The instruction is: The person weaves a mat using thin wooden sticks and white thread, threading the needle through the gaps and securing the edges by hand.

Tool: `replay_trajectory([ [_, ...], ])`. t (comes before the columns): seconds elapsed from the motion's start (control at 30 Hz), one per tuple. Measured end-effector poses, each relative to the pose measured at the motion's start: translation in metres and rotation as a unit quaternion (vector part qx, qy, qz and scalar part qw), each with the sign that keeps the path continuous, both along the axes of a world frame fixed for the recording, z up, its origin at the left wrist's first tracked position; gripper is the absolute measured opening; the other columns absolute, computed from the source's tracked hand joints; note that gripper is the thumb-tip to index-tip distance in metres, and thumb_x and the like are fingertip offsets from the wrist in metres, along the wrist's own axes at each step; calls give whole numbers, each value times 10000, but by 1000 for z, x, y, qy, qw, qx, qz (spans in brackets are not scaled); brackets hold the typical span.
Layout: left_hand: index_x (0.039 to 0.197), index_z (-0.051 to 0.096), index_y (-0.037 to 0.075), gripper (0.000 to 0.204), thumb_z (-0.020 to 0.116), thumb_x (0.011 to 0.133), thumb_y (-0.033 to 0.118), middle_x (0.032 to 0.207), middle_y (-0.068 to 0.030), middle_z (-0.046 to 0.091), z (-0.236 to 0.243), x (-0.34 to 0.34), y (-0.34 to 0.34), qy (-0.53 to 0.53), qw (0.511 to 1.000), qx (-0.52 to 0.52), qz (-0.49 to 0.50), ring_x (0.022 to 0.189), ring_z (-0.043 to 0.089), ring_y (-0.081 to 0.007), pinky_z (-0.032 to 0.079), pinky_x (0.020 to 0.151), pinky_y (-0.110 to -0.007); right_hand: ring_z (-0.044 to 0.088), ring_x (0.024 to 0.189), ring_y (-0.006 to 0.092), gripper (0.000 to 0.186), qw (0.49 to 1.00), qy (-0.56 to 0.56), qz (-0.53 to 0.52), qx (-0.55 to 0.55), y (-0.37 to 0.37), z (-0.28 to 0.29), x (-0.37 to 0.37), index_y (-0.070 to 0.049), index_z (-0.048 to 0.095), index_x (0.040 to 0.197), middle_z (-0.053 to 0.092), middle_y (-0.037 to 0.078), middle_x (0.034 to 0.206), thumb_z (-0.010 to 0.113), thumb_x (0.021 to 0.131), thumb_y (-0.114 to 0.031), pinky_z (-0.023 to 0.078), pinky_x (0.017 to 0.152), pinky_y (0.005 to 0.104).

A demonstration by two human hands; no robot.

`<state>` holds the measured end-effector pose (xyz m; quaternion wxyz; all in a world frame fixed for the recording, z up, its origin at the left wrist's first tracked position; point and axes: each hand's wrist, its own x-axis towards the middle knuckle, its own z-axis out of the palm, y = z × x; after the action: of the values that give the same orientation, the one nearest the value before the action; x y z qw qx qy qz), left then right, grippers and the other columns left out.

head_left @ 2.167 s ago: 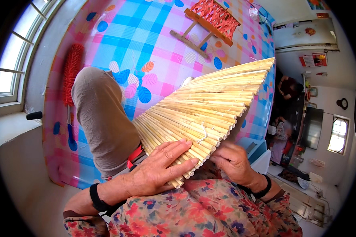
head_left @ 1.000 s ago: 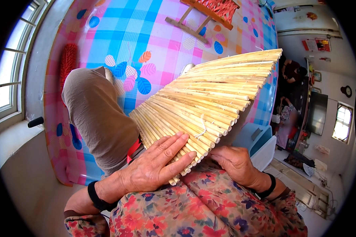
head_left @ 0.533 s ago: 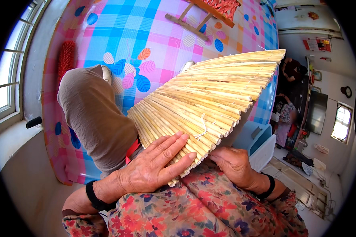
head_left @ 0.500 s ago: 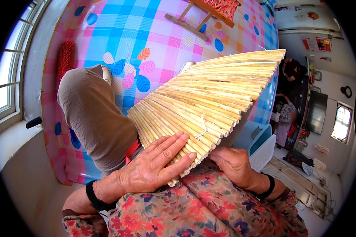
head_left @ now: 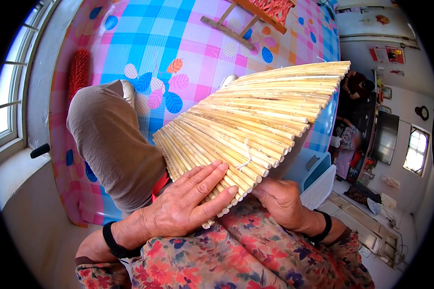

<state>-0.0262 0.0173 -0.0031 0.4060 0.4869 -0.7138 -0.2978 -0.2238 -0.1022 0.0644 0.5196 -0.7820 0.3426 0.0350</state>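
A mat of straw-coloured reed sticks (head_left: 255, 115), tied side by side with white string, slopes across my lap and fans out toward the far right. My left hand (head_left: 190, 197) lies flat on its near end, fingers stretched out and thumb apart. A loose loop of white string (head_left: 246, 156) sits on the sticks just beyond those fingertips. At the mat's near right edge, my right hand (head_left: 282, 202) is closed with curled fingers. Its fingertips are tucked by the stick ends, so what they hold is hidden.
Beyond my knee lies a bright plaid, leaf-printed sheet (head_left: 144, 38). On it stand a wooden stool with red webbing (head_left: 263, 14) and a red bristly roll (head_left: 79, 72). Pale blue plastic bins (head_left: 313, 168) are right of the mat. Two people (head_left: 349, 139) are farther right. A window (head_left: 7, 96) is left.
My bent knee and the mat's left side have shifted very slightly left. Both hands keep nearly the same place and pose.
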Motion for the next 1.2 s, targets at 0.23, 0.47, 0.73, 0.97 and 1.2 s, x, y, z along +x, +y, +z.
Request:
replay_trajectory([
  [0.23,1086,531,-47,380,577,716,28,1232,-298,463,0,1,-3,3,1000,-15,2,1140,499,-396,431,933,-439,628,705,273,177,997,-44,-64,8,5,-16,10,-7,606,1020,617,165,799,577,847,-33,490,637,322],
  [0.47,1113,510,-61,480,604,647,2,1226,-272,475,-2,0,-6,-8,999,-35,34,1122,507,-383,436,925,-428,520,560,82,164,979,55,-128,152,-11,-2,24,-32,623,1019,565,49,629,575,874,-93,445,535,248],
  [0.73,1190,481,-66,467,571,735,-4,1193,-250,492,-4,-26,-12,-1,997,-67,44,1107,516,-363,434,922,-428,490,487,60,190,976,87,-141,139,-13,3,-4,-55,629,1011,532,3,586,536,906,-183,412,454,224],
  [0.97,1216,417,-59,592,621,662,-20,1223,-253,465,0,-30,-11,-12,999,-34,30,1117,491,-381,415,945,-418,460,508,41,219,976,49,-128,172,-10,-6,-12,-44,576,1102,508,-10,659,478,938,-150,395,461,184],
  [1.2,1191,429,-87,476,574,746,1,1205,-276,480,-3,-34,-11,-27,997,-49,58,1102,509,-385,420,944,-417,502,558,137,191,997,27,-64,40,-11,-9,-7,-37,620,997,512,58,590,500,911,-159,441,554,301],
])
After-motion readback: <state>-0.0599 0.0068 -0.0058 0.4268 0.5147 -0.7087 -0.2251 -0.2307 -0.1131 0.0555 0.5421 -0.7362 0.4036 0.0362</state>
